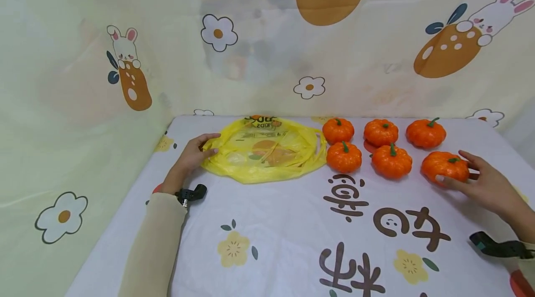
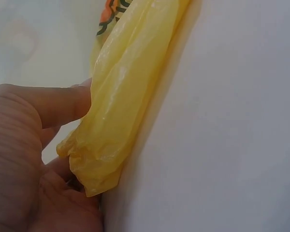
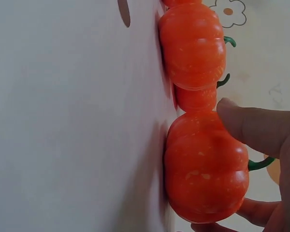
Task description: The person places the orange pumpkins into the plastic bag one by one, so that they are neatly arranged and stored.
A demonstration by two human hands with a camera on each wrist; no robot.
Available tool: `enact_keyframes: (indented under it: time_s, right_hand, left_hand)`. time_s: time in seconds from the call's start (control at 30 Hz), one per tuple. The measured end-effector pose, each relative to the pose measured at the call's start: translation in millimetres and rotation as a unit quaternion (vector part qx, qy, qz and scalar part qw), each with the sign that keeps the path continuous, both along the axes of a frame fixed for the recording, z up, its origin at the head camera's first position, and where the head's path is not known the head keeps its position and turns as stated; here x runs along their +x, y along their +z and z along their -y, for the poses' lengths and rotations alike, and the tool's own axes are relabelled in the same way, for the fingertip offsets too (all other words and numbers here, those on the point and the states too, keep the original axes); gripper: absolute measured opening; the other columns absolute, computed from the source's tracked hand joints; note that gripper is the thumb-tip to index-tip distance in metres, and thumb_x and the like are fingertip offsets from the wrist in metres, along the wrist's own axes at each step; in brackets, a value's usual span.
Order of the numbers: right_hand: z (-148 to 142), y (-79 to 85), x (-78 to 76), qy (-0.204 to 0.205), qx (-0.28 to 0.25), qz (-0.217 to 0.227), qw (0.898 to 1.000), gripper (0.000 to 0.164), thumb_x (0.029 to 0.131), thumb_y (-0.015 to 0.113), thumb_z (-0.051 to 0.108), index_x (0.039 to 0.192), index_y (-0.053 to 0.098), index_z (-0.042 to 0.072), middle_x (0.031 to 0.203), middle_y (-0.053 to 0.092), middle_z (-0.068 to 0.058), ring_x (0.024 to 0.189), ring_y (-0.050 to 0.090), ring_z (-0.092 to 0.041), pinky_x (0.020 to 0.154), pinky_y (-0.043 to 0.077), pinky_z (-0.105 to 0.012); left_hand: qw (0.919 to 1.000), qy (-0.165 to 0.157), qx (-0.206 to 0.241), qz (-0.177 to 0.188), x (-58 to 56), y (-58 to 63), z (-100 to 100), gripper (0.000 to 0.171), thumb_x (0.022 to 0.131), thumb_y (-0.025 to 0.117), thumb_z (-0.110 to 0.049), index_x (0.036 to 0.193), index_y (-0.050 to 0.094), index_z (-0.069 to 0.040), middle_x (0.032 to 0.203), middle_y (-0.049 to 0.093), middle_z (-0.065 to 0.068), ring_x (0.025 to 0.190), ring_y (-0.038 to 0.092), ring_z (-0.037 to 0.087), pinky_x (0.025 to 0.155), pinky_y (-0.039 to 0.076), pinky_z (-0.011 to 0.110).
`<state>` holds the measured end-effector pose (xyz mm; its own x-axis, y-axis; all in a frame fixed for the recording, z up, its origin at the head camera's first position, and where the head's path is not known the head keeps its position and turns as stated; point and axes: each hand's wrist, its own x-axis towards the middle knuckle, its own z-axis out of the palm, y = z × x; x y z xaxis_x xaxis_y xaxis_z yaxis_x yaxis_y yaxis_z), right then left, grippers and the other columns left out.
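Note:
A yellow plastic bag (image 1: pixel 267 151) lies spread on the table, printed and crumpled at its edges. My left hand (image 1: pixel 191 155) touches the bag's left end with thumb and fingers apart; the left wrist view shows the thumb (image 2: pixel 63 104) against the folded yellow plastic (image 2: pixel 121 92). On the right, my right hand (image 1: pixel 486 183) holds the nearest right-hand orange toy pumpkin (image 1: pixel 445 167), thumb at its front and fingers round its far side. In the right wrist view this pumpkin (image 3: pixel 205 169) rests on the table; some fingers are hidden behind it.
Other orange pumpkins stand in two rows between bag and right hand: front ones (image 1: pixel 344 158) (image 1: pixel 391 162), back ones (image 1: pixel 337 131) (image 1: pixel 380 132) (image 1: pixel 426 133). A patterned cloth covers the table (image 1: pixel 284 222). A patterned curtain (image 1: pixel 259 69) hangs behind.

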<state>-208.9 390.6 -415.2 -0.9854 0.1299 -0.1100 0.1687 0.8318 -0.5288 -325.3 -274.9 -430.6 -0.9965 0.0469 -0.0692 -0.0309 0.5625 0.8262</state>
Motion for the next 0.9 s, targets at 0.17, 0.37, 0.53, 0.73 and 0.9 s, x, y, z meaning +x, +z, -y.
enact_keyframes:
  time_s: [0.17, 0.37, 0.53, 0.73, 0.9]
  right_hand:
    - [-3.5, -7.6, -0.9, -0.018, -0.003, -0.007, 1.000, 0.102, 0.093, 0.059, 0.052, 0.151, 0.004, -0.011, 0.138, 0.022, -0.048, 0.115, 0.029, -0.060, 0.092, 0.040, -0.074]
    - [-5.2, -9.8, -2.8, -0.018, -0.003, -0.011, 1.000, 0.102, 0.093, 0.059, 0.054, 0.151, 0.006, -0.011, 0.138, 0.023, -0.048, 0.116, 0.029, -0.060, 0.092, 0.040, -0.074]
    - [-4.4, -9.8, -1.3, -0.019, -0.005, -0.013, 1.000, 0.102, 0.093, 0.059, 0.053, 0.151, 0.006, -0.011, 0.138, 0.024, -0.048, 0.115, 0.030, -0.060, 0.092, 0.040, -0.074]
    - [-2.3, -9.0, -0.4, -0.021, -0.005, -0.017, 1.000, 0.101, 0.093, 0.060, 0.051, 0.151, 0.006, -0.011, 0.138, 0.024, -0.048, 0.115, 0.030, -0.060, 0.093, 0.040, -0.074]
    - [-1.9, -9.7, -0.1, -0.027, -0.002, -0.021, 0.999, 0.101, 0.093, 0.060, 0.051, 0.151, 0.006, -0.011, 0.138, 0.024, -0.048, 0.116, 0.030, -0.060, 0.093, 0.040, -0.074]
  left_hand:
    - [1.0000, 0.001, 0.002, -0.001, 0.1, 2.5, -2.7, 0.046, 0.095, 0.065, -0.014, 0.140, 0.055, -0.022, 0.156, 0.041, 0.005, 0.148, 0.030, 0.026, 0.123, 0.025, 0.046]
    - [0.9999, 0.009, -0.008, 0.004, 0.1, 2.2, -1.7, 0.045, 0.095, 0.065, -0.016, 0.139, 0.056, -0.023, 0.156, 0.040, 0.005, 0.148, 0.031, 0.027, 0.122, 0.027, 0.047]
    - [0.9998, 0.011, -0.014, 0.009, -0.2, 1.5, -1.3, 0.045, 0.095, 0.065, -0.017, 0.139, 0.056, -0.024, 0.157, 0.040, 0.005, 0.147, 0.031, 0.027, 0.121, 0.027, 0.047]
    - [0.9999, 0.009, -0.013, 0.005, -0.2, 0.6, -1.7, 0.046, 0.095, 0.065, -0.016, 0.139, 0.056, -0.023, 0.156, 0.041, 0.004, 0.147, 0.032, 0.027, 0.121, 0.028, 0.047]
    - [0.9999, 0.007, -0.014, 0.005, -1.1, -0.5, -1.3, 0.045, 0.095, 0.065, -0.017, 0.139, 0.056, -0.024, 0.156, 0.041, 0.004, 0.147, 0.032, 0.026, 0.121, 0.028, 0.047]
